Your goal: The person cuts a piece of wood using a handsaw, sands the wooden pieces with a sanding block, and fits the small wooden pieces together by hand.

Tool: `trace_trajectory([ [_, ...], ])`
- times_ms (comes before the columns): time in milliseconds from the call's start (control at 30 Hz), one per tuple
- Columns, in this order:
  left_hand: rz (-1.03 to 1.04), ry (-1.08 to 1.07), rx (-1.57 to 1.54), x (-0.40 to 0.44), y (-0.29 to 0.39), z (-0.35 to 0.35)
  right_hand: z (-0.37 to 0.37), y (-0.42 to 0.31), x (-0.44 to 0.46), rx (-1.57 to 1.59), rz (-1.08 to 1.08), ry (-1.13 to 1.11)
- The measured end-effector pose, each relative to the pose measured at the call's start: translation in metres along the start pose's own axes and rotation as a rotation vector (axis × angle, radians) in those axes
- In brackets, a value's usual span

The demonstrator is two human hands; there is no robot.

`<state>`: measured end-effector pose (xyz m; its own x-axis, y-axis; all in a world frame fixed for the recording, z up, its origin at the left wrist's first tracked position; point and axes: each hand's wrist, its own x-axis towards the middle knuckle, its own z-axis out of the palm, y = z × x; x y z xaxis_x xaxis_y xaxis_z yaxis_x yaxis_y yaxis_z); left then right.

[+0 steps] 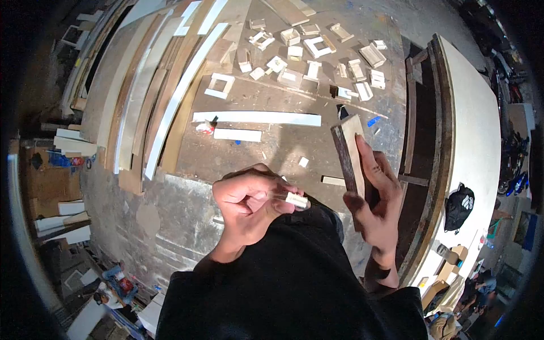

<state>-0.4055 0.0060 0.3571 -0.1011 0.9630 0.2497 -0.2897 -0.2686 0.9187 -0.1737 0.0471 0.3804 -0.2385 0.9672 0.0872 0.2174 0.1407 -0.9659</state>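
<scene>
My left hand (246,198) is closed, its fingertips pinching a small pale wooden piece (297,200) that sticks out to the right. In my right hand (381,195) is a wooden block (352,150), long and tilted, with a dark rough edge facing left. My thumb lies along its lower end and the fingers wrap its right side. The two held pieces are apart from each other. Beyond them on the worktable (272,147) lie a long white strip (258,118) and a shorter white strip (238,135).
Several small wooden frames and blocks (319,46) are scattered at the far side. Long boards (161,90) lie along the left. A blue object (373,121) sits near the right edge. A pale-topped table (473,141) on the right carries a black bag (459,208). A person (113,292) is at lower left.
</scene>
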Motion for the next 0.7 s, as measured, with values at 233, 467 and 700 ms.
trace_trajectory([
  [233, -0.071, 0.0, -0.28, -0.001, 0.012, 0.008, 0.002, -0.009, -0.007, -0.019, -0.208, -0.046],
  [467, -0.091, 0.042, -0.313, -0.005, 0.009, 0.01, 0.01, -0.012, -0.012, 0.051, -0.226, -0.121],
  [700, -0.316, -0.001, -0.657, -0.006, 0.003, -0.001, 0.01, -0.013, -0.013, 0.129, -0.231, -0.129],
])
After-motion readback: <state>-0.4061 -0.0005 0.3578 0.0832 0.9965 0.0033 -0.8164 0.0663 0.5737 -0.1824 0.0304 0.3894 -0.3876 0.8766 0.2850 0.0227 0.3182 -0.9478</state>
